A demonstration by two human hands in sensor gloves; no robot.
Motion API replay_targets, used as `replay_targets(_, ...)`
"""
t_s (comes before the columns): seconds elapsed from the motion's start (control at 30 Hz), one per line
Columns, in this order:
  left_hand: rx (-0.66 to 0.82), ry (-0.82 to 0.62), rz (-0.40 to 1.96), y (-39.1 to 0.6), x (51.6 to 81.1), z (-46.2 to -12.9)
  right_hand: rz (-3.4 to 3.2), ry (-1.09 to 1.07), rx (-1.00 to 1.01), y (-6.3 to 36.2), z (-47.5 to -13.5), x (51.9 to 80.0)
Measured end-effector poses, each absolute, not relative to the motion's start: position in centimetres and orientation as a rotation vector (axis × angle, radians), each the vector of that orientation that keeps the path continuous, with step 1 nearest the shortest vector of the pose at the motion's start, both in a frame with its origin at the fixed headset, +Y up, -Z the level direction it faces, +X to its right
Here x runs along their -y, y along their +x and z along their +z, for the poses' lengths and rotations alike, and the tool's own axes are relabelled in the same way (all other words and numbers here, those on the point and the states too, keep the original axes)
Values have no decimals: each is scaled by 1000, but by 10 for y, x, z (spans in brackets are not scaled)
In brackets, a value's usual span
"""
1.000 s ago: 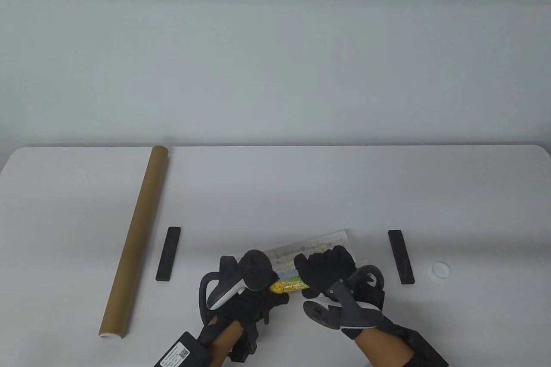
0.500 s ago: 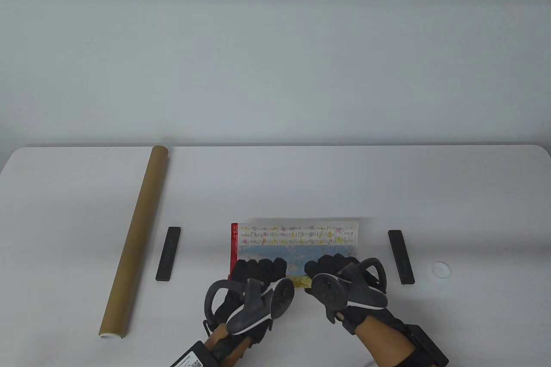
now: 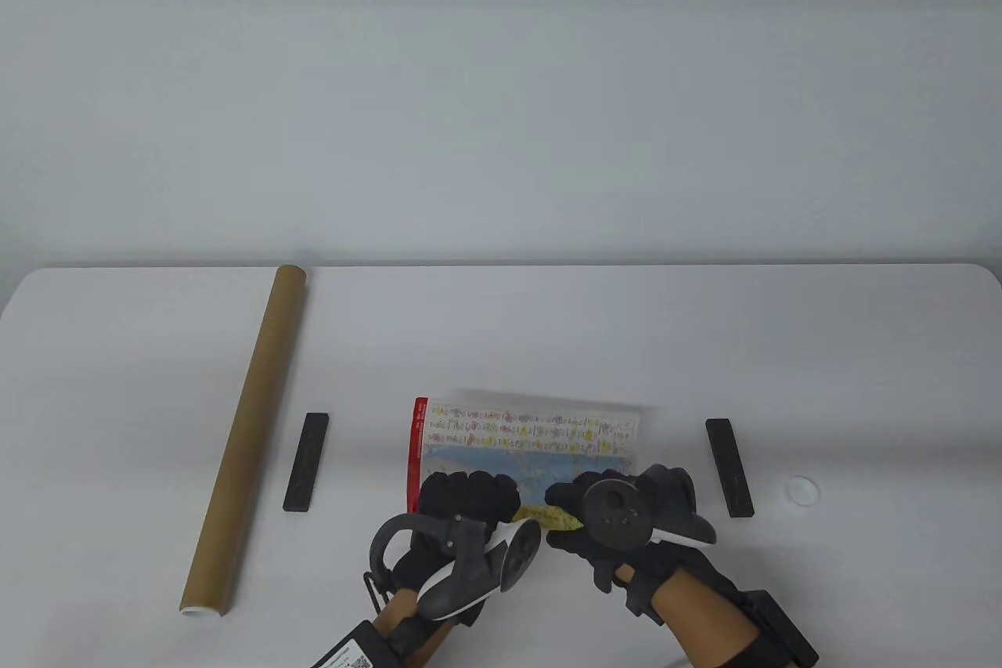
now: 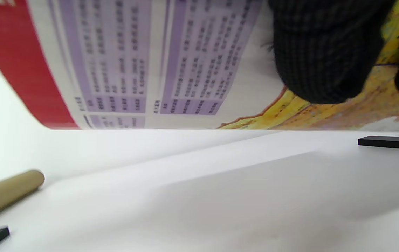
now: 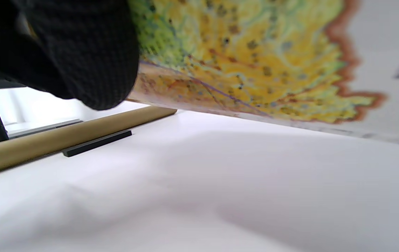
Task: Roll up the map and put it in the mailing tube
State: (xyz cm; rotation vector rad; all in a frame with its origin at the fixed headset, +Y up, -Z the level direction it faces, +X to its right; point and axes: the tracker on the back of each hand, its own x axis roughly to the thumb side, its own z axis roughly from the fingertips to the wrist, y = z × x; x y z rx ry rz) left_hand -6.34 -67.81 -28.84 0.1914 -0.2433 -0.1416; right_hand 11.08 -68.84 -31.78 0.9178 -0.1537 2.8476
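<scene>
A printed map (image 3: 524,433) with a red left margin lies near the table's front, its far part flat and its near edge curled up. My left hand (image 3: 468,496) grips the near edge on the left, and my right hand (image 3: 583,500) grips it on the right. The left wrist view shows the map's curled sheet (image 4: 171,70) lifted off the table under my fingers (image 4: 325,52). The right wrist view shows the map's yellow underside (image 5: 255,63). The brown mailing tube (image 3: 246,437) lies far left, running front to back, its open end near.
A black bar weight (image 3: 306,462) lies between tube and map. A second black bar (image 3: 729,467) lies right of the map. A small white tube cap (image 3: 803,490) sits beyond it. The table (image 3: 509,331) stretches bare behind the map.
A second ago the map was a crumpled roll under both hands. It has since spread out away from me, and both hands now hold its near edge, rotated palm down.
</scene>
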Motion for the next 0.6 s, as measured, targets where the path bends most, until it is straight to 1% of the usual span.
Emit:
replay_targets(0.17, 215, 77, -8, -73, 680, -296, 3007, 968, 438, 101, -303, 680)
replay_targets(0.2, 210, 54, 16, -74, 680, -298, 3029, 978, 470, 99, -301, 679)
replay_targets(0.3, 192, -71, 133, -83, 685, -306, 3075, 1008, 576, 95, -295, 678)
replay_targets(0.43, 177, -227, 269, -93, 692, -314, 3088, 1032, 604, 92, -293, 677)
replay_targets(0.5, 186, -272, 301, -95, 695, -317, 3094, 1042, 584, 92, -293, 677)
replay_targets(0.6, 213, -270, 288, -93, 697, -317, 3113, 1040, 551, 91, -295, 678)
